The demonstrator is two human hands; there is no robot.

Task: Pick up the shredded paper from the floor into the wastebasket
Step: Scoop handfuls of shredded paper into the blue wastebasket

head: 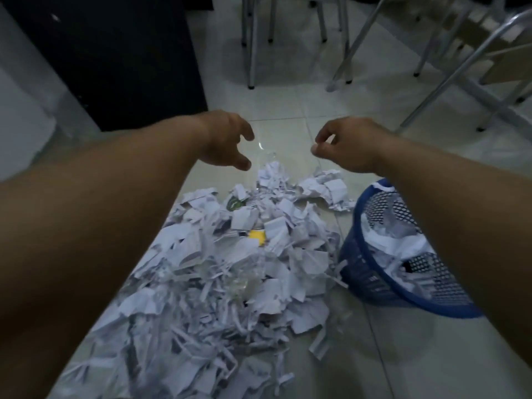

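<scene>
Right now I have both hands out ahead of me, above the far end of the paper. My left hand is spread loose, thumb and fingers apart and curled a little, holding nothing. My right hand is half curled, with thumb and fingertips drawn close together; something pale shows at the fingertips, but I cannot tell whether it is a scrap of paper or just a nail, so I cannot tell whether that hand is gripping anything.

Below and between my forearms the paper lies in a broad heap on the tiled floor, white strips and torn pieces spreading from just under my hands toward the near edge of the view. A yellow bit sits in the middle of the heap, and a small green-marked piece lies farther back.

Just beside the heap, on its right, stands the blue mesh wastebasket, partly hidden by my right forearm. It already holds some white paper, and a few strips from the heap touch its side.

Beyond my hands I see metal chair legs on the floor, and a dark cabinet at the far left.
</scene>
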